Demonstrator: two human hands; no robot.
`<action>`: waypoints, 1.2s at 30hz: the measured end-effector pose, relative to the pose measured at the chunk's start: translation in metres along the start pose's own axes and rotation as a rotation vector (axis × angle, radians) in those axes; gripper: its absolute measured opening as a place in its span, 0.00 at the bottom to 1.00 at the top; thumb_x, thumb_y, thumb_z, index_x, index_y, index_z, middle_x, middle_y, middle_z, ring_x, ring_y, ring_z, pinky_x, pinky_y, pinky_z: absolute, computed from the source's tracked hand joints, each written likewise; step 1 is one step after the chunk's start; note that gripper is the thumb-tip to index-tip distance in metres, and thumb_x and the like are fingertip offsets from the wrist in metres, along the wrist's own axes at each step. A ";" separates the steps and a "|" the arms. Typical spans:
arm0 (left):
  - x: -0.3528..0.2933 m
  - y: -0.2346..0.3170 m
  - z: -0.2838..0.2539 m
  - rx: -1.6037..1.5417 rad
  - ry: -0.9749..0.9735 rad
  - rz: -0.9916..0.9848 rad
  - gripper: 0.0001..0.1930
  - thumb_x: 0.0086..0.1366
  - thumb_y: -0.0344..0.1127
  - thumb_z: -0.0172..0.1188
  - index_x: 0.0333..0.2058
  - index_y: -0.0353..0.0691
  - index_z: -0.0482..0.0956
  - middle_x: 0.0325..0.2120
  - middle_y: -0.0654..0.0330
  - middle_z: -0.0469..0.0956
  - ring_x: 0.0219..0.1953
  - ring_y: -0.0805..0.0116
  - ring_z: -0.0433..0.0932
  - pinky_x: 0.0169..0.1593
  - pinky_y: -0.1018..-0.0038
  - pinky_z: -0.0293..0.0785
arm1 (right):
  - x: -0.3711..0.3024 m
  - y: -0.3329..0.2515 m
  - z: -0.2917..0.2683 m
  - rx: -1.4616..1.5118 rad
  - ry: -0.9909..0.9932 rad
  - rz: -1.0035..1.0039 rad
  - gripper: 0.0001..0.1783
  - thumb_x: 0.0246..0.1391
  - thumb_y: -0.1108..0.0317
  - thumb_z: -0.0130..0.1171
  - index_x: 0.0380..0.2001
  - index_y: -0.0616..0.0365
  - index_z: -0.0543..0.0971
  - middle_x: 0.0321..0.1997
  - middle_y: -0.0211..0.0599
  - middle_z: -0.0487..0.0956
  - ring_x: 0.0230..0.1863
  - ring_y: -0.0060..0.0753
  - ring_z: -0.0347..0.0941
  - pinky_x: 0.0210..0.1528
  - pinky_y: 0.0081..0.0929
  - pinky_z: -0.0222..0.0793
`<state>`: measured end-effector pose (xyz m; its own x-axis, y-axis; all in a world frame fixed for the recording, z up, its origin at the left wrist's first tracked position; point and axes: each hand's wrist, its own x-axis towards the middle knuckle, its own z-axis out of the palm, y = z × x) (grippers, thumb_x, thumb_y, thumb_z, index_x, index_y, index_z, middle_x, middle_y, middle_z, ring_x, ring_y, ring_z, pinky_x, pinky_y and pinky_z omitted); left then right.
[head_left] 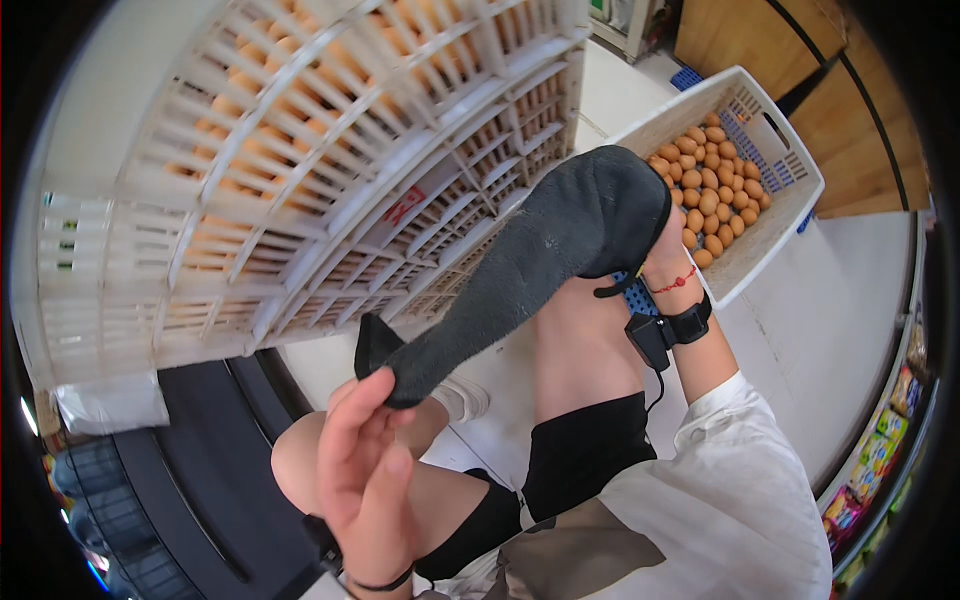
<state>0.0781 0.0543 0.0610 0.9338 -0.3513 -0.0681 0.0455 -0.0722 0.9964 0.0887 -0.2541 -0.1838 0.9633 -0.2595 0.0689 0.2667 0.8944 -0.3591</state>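
Observation:
A dark grey glove (530,260) is stretched across the middle of the view, from upper right to lower left. The fingers of my left hand (365,450) are closed on its lower-left tip, the thumb held apart below. A narrow dark flap sticks up beside that tip. My right hand (672,245) reaches into the glove's wide end; only the heel of the hand and the wrist show, and the glove hides its fingers. A red string bracelet (676,283) and a black strap with a small box (660,335) circle the right wrist.
Stacked white slatted crates (330,190) full of brown eggs stand close on the left. At the upper right, a white basket (735,285) on the floor holds loose brown eggs (710,200). Wooden panels (860,130) rise behind it. Colourful packages (880,440) line the right edge.

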 end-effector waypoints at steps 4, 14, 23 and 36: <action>0.001 0.030 -0.031 0.166 -0.165 -0.005 0.25 0.62 0.28 0.56 0.58 0.28 0.68 0.55 0.54 0.64 0.55 0.68 0.67 0.58 0.71 0.64 | 0.010 -0.003 0.022 0.061 -0.137 0.029 0.29 0.66 0.53 0.41 0.59 0.67 0.69 0.61 0.49 0.72 0.60 0.43 0.70 0.65 0.36 0.64; 0.089 0.002 -0.062 0.238 -0.426 0.150 0.20 0.61 0.23 0.55 0.53 0.35 0.75 0.51 0.60 0.69 0.53 0.72 0.69 0.58 0.74 0.65 | 0.053 -0.071 0.095 -0.426 -0.105 0.071 0.25 0.67 0.58 0.43 0.57 0.67 0.71 0.58 0.46 0.75 0.57 0.38 0.73 0.63 0.35 0.68; 0.130 -0.072 -0.005 0.242 -0.606 0.223 0.22 0.57 0.20 0.58 0.52 0.38 0.76 0.45 0.58 0.70 0.45 0.67 0.70 0.52 0.73 0.68 | -0.047 -0.053 0.051 -0.589 0.284 -0.027 0.25 0.67 0.56 0.45 0.60 0.61 0.68 0.59 0.39 0.73 0.59 0.31 0.70 0.63 0.29 0.65; 0.126 -0.113 0.044 -0.124 -0.821 0.096 0.30 0.58 0.18 0.56 0.60 0.35 0.66 0.58 0.55 0.59 0.51 0.69 0.70 0.59 0.69 0.67 | -0.072 -0.127 0.153 -0.984 0.519 -0.220 0.24 0.67 0.56 0.47 0.57 0.64 0.71 0.55 0.37 0.76 0.54 0.24 0.73 0.57 0.23 0.71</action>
<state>0.1753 -0.0228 -0.0624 0.3825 -0.9226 0.0492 0.0624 0.0790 0.9949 -0.0101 -0.2932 -0.0007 0.7080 -0.7003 -0.0910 0.0671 0.1949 -0.9785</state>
